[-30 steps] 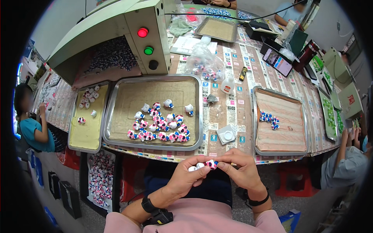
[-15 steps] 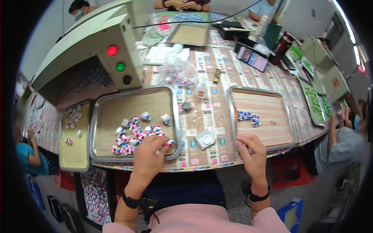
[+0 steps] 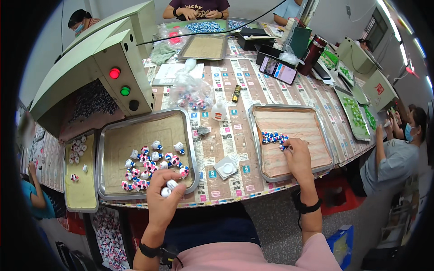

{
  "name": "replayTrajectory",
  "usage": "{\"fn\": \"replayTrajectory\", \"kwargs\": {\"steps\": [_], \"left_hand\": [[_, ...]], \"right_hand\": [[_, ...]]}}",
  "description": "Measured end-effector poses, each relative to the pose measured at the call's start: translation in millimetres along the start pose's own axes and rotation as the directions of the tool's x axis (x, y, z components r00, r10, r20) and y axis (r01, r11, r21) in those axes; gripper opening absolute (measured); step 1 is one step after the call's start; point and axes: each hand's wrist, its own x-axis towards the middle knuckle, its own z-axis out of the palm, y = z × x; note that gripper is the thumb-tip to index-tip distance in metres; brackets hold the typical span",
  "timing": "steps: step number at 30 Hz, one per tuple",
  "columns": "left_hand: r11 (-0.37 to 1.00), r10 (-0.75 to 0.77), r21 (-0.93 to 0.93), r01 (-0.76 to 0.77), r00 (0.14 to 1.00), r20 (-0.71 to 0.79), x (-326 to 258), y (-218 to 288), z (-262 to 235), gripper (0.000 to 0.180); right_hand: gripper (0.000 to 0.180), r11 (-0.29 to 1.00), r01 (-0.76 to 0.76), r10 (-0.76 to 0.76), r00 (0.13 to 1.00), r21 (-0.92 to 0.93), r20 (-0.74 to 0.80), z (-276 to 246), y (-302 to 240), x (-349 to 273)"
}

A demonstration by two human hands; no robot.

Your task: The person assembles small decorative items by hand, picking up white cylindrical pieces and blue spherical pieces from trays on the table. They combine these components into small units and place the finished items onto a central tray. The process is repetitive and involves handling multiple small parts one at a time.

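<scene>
My left hand [image 3: 162,201], at the near right corner of a metal tray [image 3: 193,158], has its fingers curled round a small white toy piece [image 3: 171,186]. Lying on that tray's tan lining are several small toy figures [image 3: 147,166] in white, pink and blue. Over on the right, my right hand [image 3: 299,159] reaches into a second tray [image 3: 256,151] lined with pinkish cloth. Its thumb and fingertips pinch at the near edge of a cluster of small blue-and-white toy pieces [image 3: 271,137]; a blue piece shows at the fingertips.
Between the trays lie a white square dish [image 3: 226,167], a small white bottle [image 3: 219,110] and a yellow-black tube [image 3: 236,93]. A bag of pieces [image 3: 192,95] sits behind. A machine [image 3: 104,58] stands at left, beside a narrow yellow-lined tray [image 3: 81,180]. A phone [image 3: 278,71] leans farther back. Other people sit around.
My right hand has moved forward from the second tray's near left corner to the blue-and-white pieces. My left hand has drawn back slightly and turned, showing the white piece.
</scene>
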Motion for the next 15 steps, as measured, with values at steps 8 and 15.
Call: {"fn": "replayTrajectory", "kwargs": {"steps": [8, 15], "left_hand": [[0.543, -0.334, -0.649, 0.533, 0.846, 0.416, -28.1, 2.5, 9.0, 0.034], [0.265, -0.400, -0.717, 0.645, 0.750, 0.527, -35.9, -5.7, 20.9, 0.038]], "right_hand": [[0.028, 0.991, -0.069, 0.064, 0.997, 0.117, 0.051, -1.9, 2.4, -11.1], [0.020, 0.404, -0.472, 0.186, 0.881, 0.784, 0.435, -15.1, -52.2, -32.9]]}}
